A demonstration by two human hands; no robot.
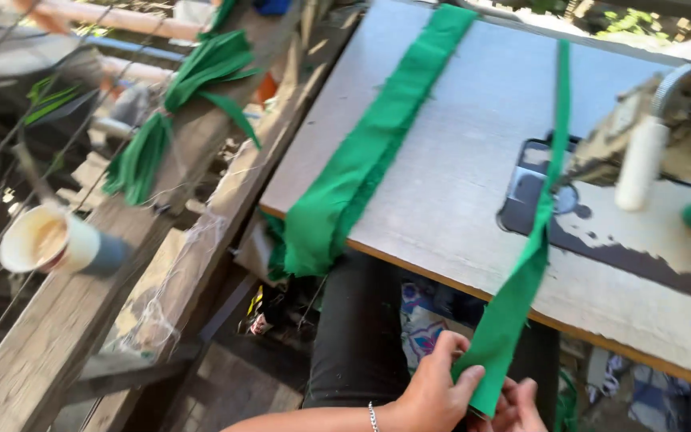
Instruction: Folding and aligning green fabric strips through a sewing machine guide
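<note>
Head view: I log 1 sewing machine [665, 136] on the table [457, 160], 1 wide green band [361, 160] draped over its edge, 1 cup [49, 240] on planks at left. 1 narrow green strip [533, 248] runs under the machine, off the table's near edge. Left hand [433, 388] pinches its end; right hand [521, 408] curls closed beneath, touching it.

I'm seeing green strip [521, 288] as matt woven cloth, edges fraying, pinched in my left hand [433, 392] and right hand [521, 408]. Wider green band [361, 160], left of strip, showing same matt cloth. Table [457, 200] under strip looking like worn laminate, paint chipping. Sewing machine [665, 136], right of strip, looking dull, scuffed metal. Beam [57, 320], far left of strip, showing rough bare wood.
</note>
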